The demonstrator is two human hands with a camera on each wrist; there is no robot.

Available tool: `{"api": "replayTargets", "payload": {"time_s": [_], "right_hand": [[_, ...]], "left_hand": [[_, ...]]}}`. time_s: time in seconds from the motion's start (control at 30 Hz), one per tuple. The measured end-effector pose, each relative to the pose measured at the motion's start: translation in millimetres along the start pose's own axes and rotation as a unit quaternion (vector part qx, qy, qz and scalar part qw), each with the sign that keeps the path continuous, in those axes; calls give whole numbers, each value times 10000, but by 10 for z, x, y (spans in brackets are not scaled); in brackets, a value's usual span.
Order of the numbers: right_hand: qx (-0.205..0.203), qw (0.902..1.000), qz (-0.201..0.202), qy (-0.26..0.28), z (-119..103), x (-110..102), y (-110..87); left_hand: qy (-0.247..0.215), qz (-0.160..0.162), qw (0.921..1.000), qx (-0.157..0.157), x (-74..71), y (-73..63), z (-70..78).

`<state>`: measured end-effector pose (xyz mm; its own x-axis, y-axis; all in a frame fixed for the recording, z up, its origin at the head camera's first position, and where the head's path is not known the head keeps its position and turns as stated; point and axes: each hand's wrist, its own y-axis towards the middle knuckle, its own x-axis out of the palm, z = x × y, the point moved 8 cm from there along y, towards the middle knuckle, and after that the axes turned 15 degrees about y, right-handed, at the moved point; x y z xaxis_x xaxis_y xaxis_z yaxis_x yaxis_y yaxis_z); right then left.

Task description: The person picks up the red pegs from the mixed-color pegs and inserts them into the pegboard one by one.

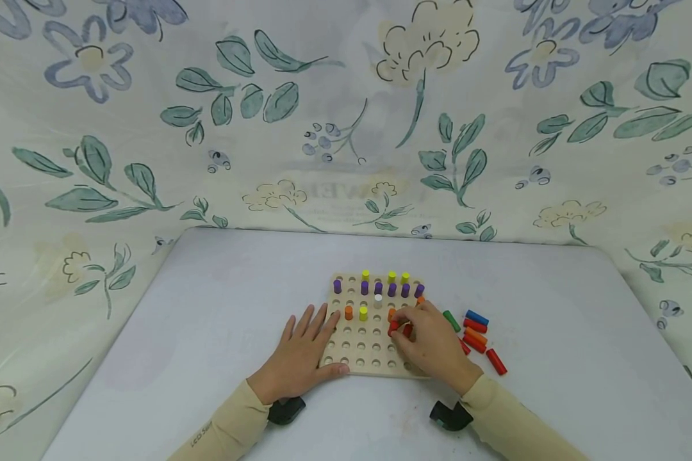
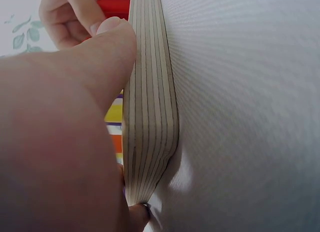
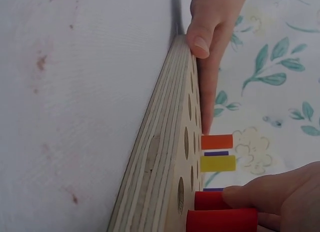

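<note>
A wooden pegboard (image 1: 360, 349) with rows of round holes lies on the table. My left hand (image 1: 300, 355) rests along its left side, fingers straight and spread, thumb on the near left corner. Thumb and fingertips of my right hand (image 1: 435, 339) pinch a red peg (image 3: 207, 200), which stands at the board's face. A second red peg (image 3: 222, 220) stands right beside it, nearer the right wrist camera. Toward the back of the board are purple pegs (image 1: 364, 288), yellow pegs (image 1: 363, 314), a white peg (image 1: 377, 301) and orange pegs (image 1: 348, 313). My right hand hides part of the board's right side.
Loose pegs lie on the white table (image 1: 254, 275) just right of the board: a green peg (image 1: 452, 321), a blue peg (image 1: 477, 317), an orange peg (image 1: 475, 336) and several red ones, one red peg (image 1: 496, 362) lying farthest right. A flowered cloth (image 1: 346, 128) hangs behind the table.
</note>
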<state>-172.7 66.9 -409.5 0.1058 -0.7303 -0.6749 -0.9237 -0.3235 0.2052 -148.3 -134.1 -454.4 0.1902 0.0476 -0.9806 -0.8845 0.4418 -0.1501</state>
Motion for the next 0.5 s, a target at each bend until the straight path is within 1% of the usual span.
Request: {"api": "replayTargets", "payload": {"time_s": [0.33, 0.5], "right_hand": [[47, 9998, -34, -163, 53, 55, 5], [-5, 9999, -23, -127, 37, 42, 5]], "left_hand": [[-19, -23, 10000, 6, 4, 3, 0], [-15, -28, 10000, 0, 12, 2, -3]]}}
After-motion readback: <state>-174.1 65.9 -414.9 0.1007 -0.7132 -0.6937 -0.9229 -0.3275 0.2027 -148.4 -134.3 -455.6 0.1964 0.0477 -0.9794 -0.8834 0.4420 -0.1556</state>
